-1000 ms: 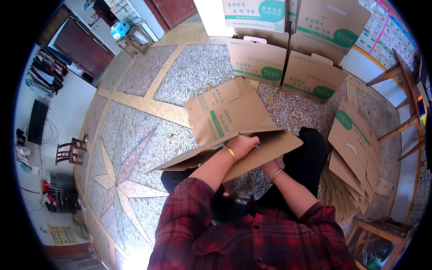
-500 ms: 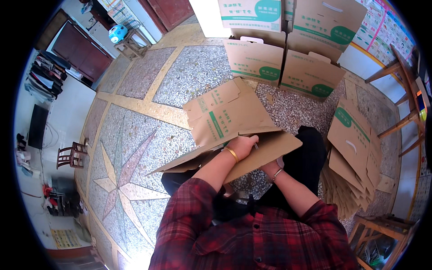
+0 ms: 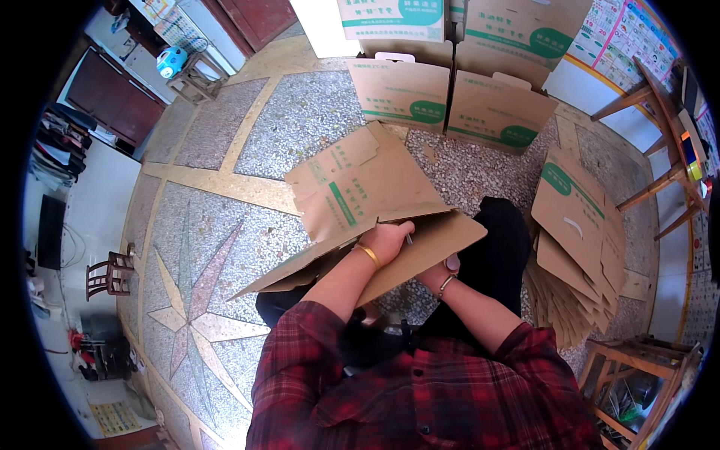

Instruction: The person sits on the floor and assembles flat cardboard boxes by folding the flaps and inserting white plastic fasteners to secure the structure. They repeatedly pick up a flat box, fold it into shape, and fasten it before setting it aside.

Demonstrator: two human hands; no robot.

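Observation:
A partly folded brown cardboard box (image 3: 382, 184) with green printing leans across my lap, its panels bent apart along a crease. My left hand (image 3: 386, 241), a gold bracelet at the wrist, is closed inside the fold; a thin grey metallic piece (image 3: 409, 239) shows by its fingers, too small to name. Under the near flap (image 3: 442, 244) is my right hand (image 3: 433, 277), wearing a bracelet too. The flap covers its fingers, so its grip is hidden.
Flattened cardboard boxes (image 3: 577, 217) lie in a fanned pile on the right. Ahead stand several folded-up cardboard boxes (image 3: 401, 94). A wooden stool (image 3: 637, 375) is at the lower right, and a wooden chair (image 3: 656, 150) stands by the right wall.
The view has shifted a little, so everything sits slightly further left and higher. My left hand stays in the box fold; slightly more shows beside my right hand at the flap's edge.

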